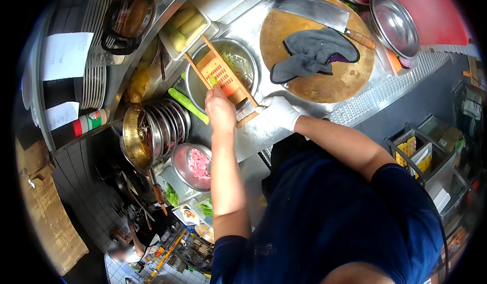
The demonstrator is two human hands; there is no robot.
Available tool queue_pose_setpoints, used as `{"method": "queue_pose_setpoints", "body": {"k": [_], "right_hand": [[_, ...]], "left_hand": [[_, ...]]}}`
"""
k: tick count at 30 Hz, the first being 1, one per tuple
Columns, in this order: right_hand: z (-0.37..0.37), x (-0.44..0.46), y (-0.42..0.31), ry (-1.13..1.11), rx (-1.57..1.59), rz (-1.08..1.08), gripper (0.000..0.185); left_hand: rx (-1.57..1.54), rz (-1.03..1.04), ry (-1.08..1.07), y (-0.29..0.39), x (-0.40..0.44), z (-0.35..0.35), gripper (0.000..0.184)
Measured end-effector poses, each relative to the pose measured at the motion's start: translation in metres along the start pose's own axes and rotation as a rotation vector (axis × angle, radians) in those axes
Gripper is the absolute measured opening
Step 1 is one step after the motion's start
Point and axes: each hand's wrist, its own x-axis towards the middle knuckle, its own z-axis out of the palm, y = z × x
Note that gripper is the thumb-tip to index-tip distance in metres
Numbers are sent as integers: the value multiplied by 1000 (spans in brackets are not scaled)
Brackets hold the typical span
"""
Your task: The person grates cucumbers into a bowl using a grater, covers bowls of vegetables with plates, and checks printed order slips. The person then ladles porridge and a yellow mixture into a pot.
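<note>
One orange, wood-framed grater [225,79], laid across one round steel bowl [252,61]. One bare left hand [221,107], grip pinching one pale-green vegetable piece [213,81] against the grater; one white-gloved right hand [280,112], grip holding the frame's end.

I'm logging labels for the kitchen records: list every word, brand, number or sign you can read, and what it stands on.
No text can be read with certainty.
Upper white sheet: marks too faint to read.
Lower white sheet: marks too small to read.
Red-capped container: label print too small and blurred.
Dark blue shirt: small print, too blurred.
</note>
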Motion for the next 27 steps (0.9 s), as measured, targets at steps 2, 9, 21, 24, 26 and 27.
{"method": "queue_pose_setpoints", "body": {"k": [2,9,21,24,26,27], "right_hand": [[1,-1,-1,17,26,5,37],[4,-3,0,42,31,-14,38],[3,-2,-4,-6,50,-15,35],[10,3,7,20,40,-40,35],[11,3,8,24,22,-52,35],[10,3,7,37,21,-56,35]], "left_hand": [[2,5,25,-9,20,6,19],[32,56,126,-27,50,-14,22],[16,28,-18,-6,-5,4,20],[63,17,-22,-16,32,6,15],[98,33,-9,-33,56,14,15],[44,38,49,-42,67,18,14]]}}
